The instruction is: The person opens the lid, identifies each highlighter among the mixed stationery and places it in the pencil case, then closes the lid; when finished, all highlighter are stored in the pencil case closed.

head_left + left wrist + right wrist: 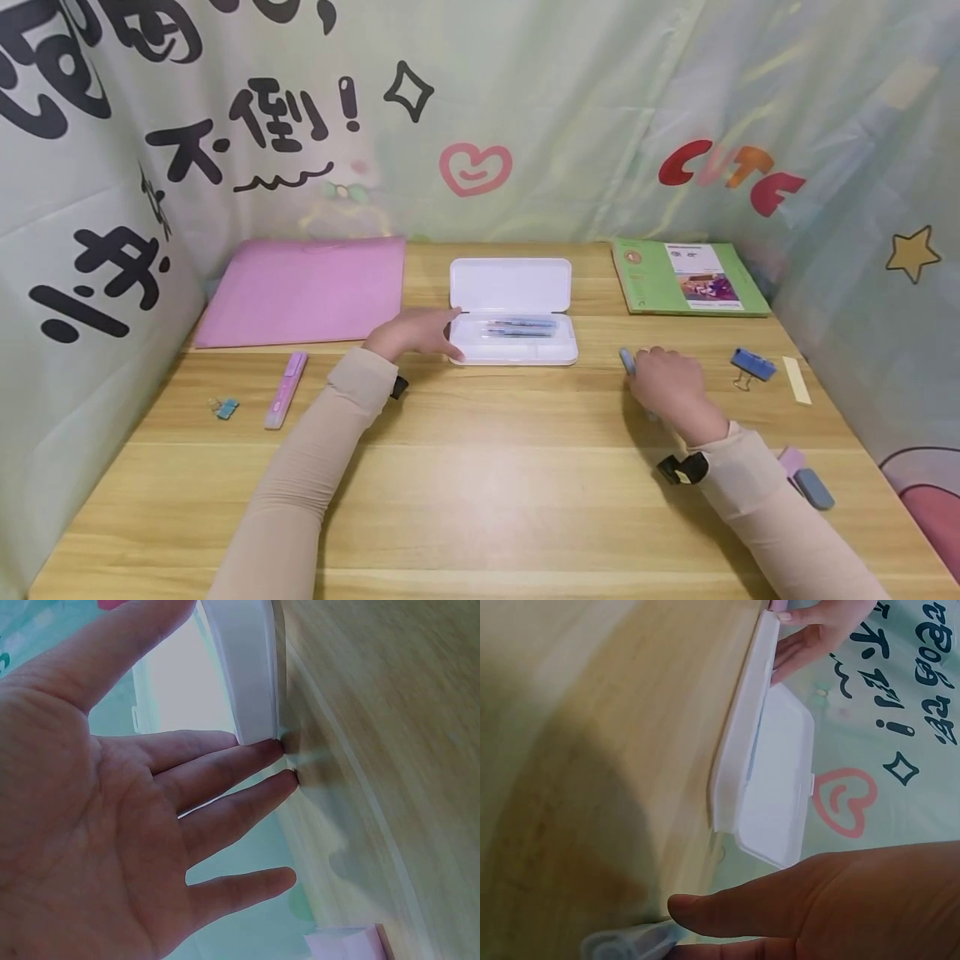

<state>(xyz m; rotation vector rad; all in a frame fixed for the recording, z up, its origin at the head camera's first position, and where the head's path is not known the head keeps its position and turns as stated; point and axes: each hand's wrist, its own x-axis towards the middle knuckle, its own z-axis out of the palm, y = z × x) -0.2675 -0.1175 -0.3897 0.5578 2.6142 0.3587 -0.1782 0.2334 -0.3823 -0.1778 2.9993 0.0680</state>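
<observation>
On a wooden tabletop (487, 475) lay a white pencil case (510, 350), lid raised, pens (521, 332) inside. Straight-fingered, the left hand (422, 332) touched the case's left end; right of the case, the right hand (670, 387) pinched a blue pen (627, 361).

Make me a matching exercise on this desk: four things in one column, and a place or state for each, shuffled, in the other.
Things:
1. White case
2. Green book
3. Right hand
4. Pink sheet

Places and states:
A. At the back left of the table
B. Holding a slim bluish item
C. Lid standing open
D. At the back right of the table

Right pairs: 1-C, 2-D, 3-B, 4-A
</observation>
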